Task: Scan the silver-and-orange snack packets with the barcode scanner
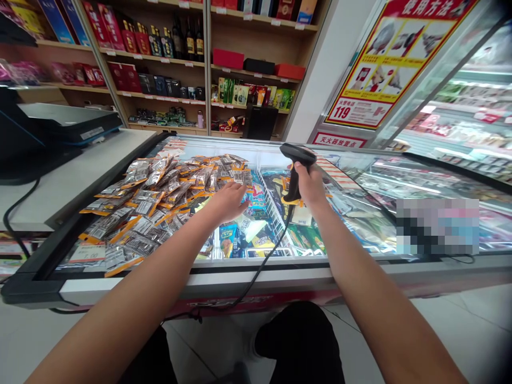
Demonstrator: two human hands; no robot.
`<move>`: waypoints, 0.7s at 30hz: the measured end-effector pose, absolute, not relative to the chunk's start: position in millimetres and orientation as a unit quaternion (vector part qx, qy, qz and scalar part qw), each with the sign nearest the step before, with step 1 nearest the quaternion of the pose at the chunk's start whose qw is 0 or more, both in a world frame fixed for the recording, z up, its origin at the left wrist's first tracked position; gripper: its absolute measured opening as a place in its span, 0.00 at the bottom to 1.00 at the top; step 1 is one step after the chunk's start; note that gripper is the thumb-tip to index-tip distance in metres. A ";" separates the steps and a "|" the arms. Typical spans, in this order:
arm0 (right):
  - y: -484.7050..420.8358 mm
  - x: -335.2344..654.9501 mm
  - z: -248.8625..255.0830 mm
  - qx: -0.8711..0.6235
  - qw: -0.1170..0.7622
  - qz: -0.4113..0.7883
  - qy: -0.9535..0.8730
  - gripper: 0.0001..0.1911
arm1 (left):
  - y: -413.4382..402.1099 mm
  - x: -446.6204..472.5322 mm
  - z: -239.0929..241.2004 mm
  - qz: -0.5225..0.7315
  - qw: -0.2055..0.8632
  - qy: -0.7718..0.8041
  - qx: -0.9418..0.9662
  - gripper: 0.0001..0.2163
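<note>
My right hand (312, 186) grips the handle of a black barcode scanner (298, 154), holding it above the glass top of a chest freezer. A dark cable runs from the scanner's handle down over the freezer's front edge. Just under the scanner, orange edges of something show, mostly hidden by it. My left hand (229, 202) hovers over the glass at the right side of a heap of small packets (136, 213). Its fingers are stretched forward with the thumb apart, and nothing shows in them. The packets are silvery-brown with orange edges and barcode labels.
The chest freezer (280, 262) holds colourful frozen packs and a white wire divider beneath its glass. A white counter (24, 197) with a black device stands at left. Shelves (160, 58) of bottles and boxes line the back. A poster (400, 58) hangs at right.
</note>
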State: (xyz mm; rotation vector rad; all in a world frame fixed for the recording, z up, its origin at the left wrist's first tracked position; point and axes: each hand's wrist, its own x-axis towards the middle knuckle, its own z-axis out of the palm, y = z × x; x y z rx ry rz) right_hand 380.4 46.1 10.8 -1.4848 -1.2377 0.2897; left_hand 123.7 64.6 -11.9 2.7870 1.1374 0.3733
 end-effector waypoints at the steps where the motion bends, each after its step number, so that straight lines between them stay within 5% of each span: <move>1: 43.1 375.9 11.8 -0.603 0.567 0.177 -0.533 0.21 | 63.9 123.1 -10.9 0.125 0.057 0.374 0.917 0.23; 7: 27.4 360.0 16.0 -0.574 0.434 0.419 -0.554 0.21 | 53.3 123.7 -10.6 0.120 0.074 0.330 0.933 0.23; 14: 17.4 361.4 24.2 -0.593 0.317 0.465 -0.576 0.25 | 41.3 126.0 -14.4 0.076 0.079 0.318 0.942 0.29; 21: 21.1 367.6 21.1 -0.605 0.353 0.407 -0.587 0.24 | 31.0 127.4 -7.6 0.032 0.088 0.330 0.939 0.31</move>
